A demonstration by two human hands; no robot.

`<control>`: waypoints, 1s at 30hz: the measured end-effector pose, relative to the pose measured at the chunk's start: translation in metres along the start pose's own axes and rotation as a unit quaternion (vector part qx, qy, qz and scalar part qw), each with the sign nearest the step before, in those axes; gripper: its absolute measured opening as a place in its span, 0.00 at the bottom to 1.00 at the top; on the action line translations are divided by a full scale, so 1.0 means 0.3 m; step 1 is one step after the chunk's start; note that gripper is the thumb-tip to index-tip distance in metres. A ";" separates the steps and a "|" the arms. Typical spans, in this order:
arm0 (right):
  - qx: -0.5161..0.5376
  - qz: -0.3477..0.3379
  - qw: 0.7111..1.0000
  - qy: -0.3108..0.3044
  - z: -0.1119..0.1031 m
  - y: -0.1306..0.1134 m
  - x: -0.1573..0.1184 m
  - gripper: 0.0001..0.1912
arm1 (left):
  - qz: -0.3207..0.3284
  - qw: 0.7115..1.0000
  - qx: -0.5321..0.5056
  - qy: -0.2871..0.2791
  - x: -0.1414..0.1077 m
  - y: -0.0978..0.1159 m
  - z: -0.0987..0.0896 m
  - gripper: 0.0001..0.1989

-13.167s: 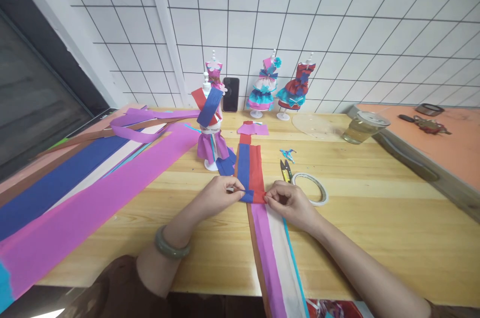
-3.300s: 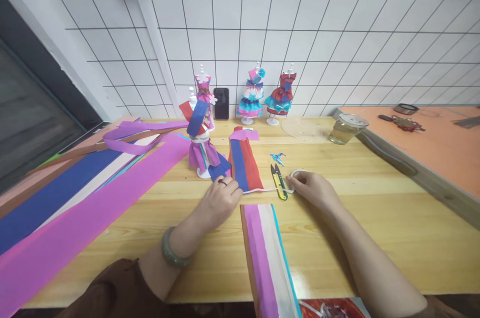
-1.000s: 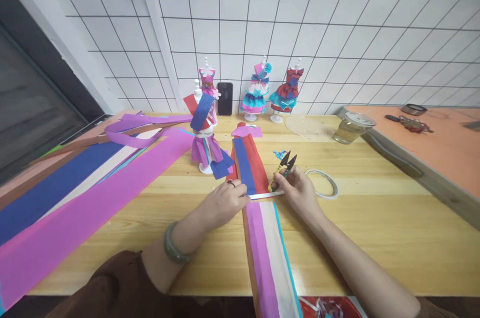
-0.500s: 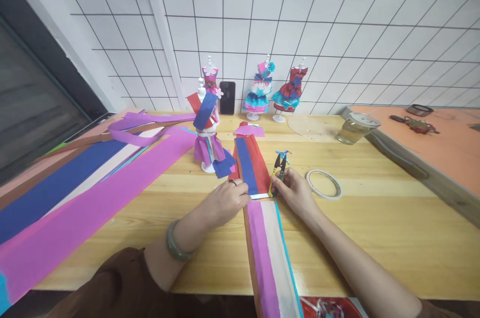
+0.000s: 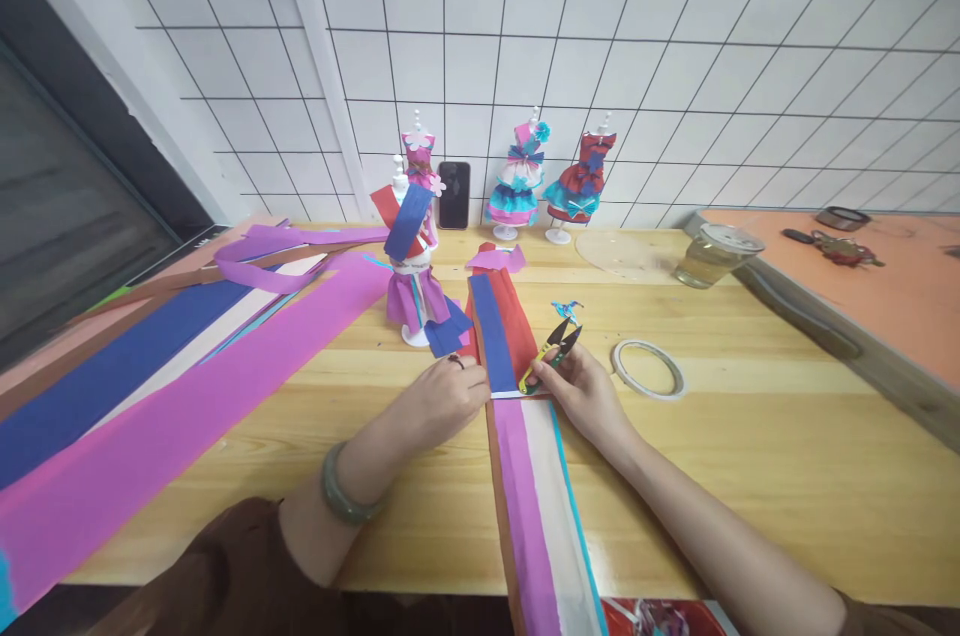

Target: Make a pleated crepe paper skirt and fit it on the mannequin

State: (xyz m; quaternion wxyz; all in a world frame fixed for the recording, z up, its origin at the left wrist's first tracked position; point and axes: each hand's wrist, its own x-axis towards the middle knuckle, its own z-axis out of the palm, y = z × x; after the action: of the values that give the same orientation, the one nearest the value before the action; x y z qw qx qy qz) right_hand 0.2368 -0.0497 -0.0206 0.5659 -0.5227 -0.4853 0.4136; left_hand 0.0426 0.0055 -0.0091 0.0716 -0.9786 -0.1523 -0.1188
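My right hand (image 5: 589,391) is closed around yellow-and-green thread snips (image 5: 529,378), whose dark blades point up and away from me. Below the snips, a white strip of tape (image 5: 508,395) crosses the near end of layered blue-and-red crepe paper (image 5: 493,336). Against that edge lies the end of a long layered crepe paper strip (image 5: 519,476) in brown, purple, white and turquoise, running toward me off the table. My left hand (image 5: 454,396) has its fingers pressed together at the left end of the seam, on the paper's edge; the fingertips are partly hidden.
A small dress form (image 5: 415,301) with purple skirt stands just beyond my left hand. Crepe lengths (image 5: 225,386) cover the left side. A tape roll (image 5: 649,369) lies right. Behind are dressed forms (image 5: 516,181), a phone (image 5: 454,196) and a lidded cup (image 5: 712,261).
The snips have tilted left and down over the paper. My left hand has shifted slightly left, and the gap between the long strip and the taped edge has closed.
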 end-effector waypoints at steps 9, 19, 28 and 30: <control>-0.041 -0.002 0.999 0.000 -0.014 0.009 0.000 0.14 | -0.014 1.000 0.009 -0.013 -0.009 0.006 -0.018 0.09; 0.014 -0.017 0.992 0.124 -0.137 -0.070 0.024 0.12 | -0.035 0.999 -0.023 -0.028 -0.016 -0.002 -0.009 0.10; 0.000 0.049 0.999 0.002 -0.129 -0.098 0.011 0.17 | -0.034 0.999 -0.033 -0.008 -0.016 -0.014 -0.026 0.10; -0.081 0.034 0.996 -0.016 -0.123 -0.111 0.005 0.18 | -0.040 0.999 -0.035 -0.008 -0.017 -0.015 -0.029 0.10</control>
State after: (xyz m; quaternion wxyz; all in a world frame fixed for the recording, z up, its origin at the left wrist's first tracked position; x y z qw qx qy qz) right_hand 0.2720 -0.0591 0.0132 0.4992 -0.5763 -0.5086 0.4000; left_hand 0.0346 0.0067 -0.0017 0.0311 -0.9744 -0.1878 -0.1194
